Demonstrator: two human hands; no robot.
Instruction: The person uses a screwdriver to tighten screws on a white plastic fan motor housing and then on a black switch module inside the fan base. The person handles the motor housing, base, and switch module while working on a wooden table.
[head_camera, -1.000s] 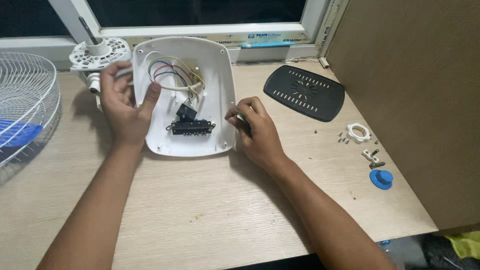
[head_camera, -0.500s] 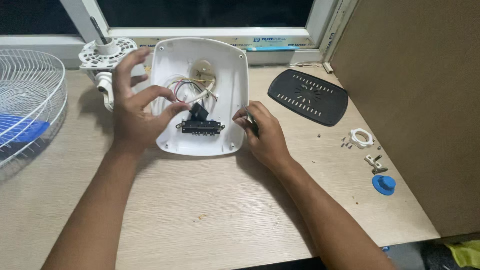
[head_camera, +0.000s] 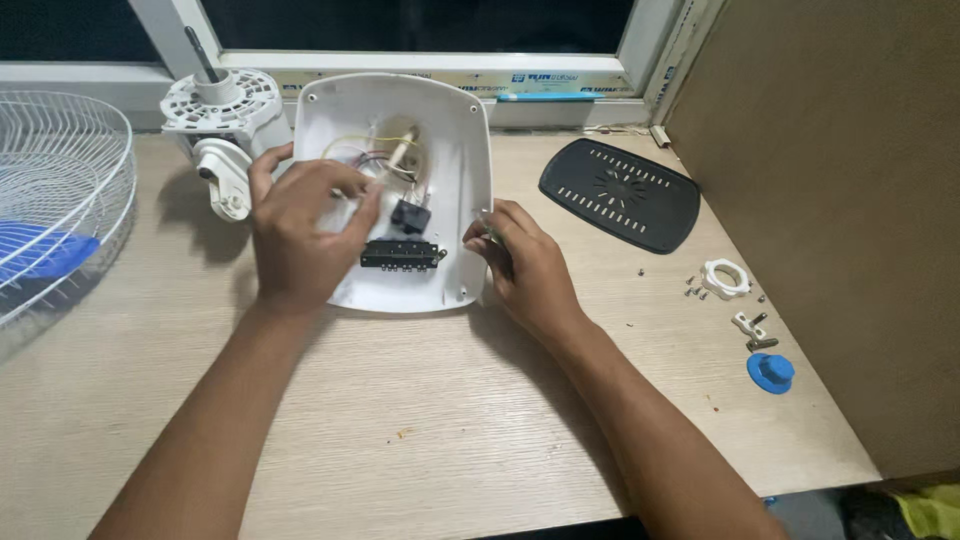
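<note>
Head view, housing: I see the white fan base shell (head_camera: 455, 150) lying open side up on the desk (head_camera: 420, 440), long axis running from me toward the window.
Left hand (head_camera: 300, 235): fingers curled inside over the wires (head_camera: 375, 160).
Right hand (head_camera: 525, 265): pinching a small dark tool at the shell's right edge.
Room: bare desk nearer me; black vent plate (head_camera: 620, 193) to the right.

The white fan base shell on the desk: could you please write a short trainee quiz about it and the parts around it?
1. True or false: the left hand rests inside the white fan base shell.
2. Which lies right of the shell: A) black vented plate, B) wire fan guard?
3. What colour is the small cap near the desk's right edge?

Key: 1 true; 2 A; 3 blue. The right hand grips the shell's right rim.
</note>
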